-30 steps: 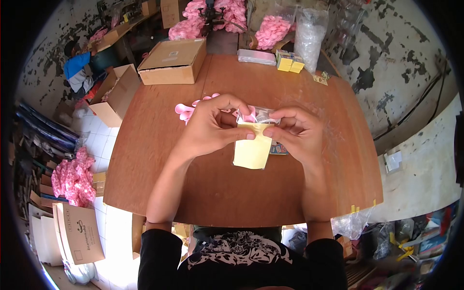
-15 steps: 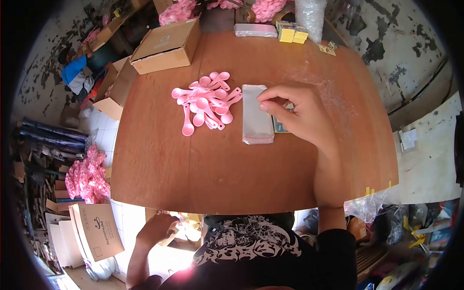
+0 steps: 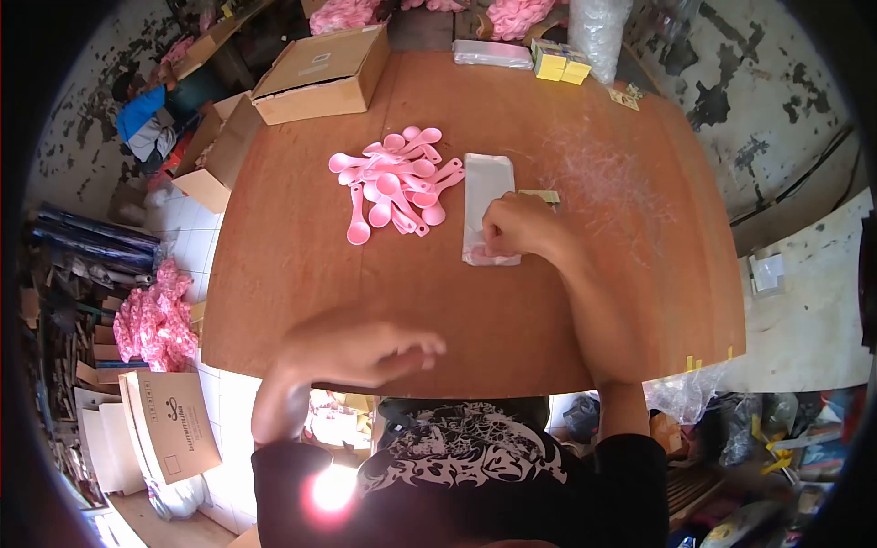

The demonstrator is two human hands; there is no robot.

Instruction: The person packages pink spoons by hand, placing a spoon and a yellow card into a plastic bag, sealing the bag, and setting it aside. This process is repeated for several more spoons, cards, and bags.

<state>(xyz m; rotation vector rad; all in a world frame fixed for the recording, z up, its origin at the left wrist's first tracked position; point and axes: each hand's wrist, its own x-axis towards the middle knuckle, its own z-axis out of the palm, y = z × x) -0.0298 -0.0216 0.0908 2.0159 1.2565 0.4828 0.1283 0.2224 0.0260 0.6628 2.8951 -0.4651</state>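
Observation:
A stack of clear plastic sleeves (image 3: pixel 489 178) lies upright near the middle of the brown table (image 3: pixel 411 310). My right hand (image 3: pixel 523 226) rests on the lower part of the stack with its fingers curled together; whatever they pinch is too small to make out. Behind that hand, a card (image 3: pixel 541 195) is partly hidden. To the left of the sleeves is a loose pile of pink spoons (image 3: pixel 393 183). Blurred by motion, my left hand (image 3: pixel 375 352) hangs over the near edge of the table, its fingers apart and holding nothing.
A cardboard box (image 3: pixel 320 78) stands at the back left. Along the back are more plastic sleeves (image 3: pixel 493 55), yellow small boxes (image 3: pixel 559 62) and a clear plastic roll (image 3: pixel 598 36). Thin plastic strands (image 3: pixel 612 183) lie at right. Another person (image 3: pixel 146 123) is at far left.
My left hand has risen from below the table edge and moved right over the table. My right hand has moved down toward the lower end of the sleeves. The view has shifted slightly.

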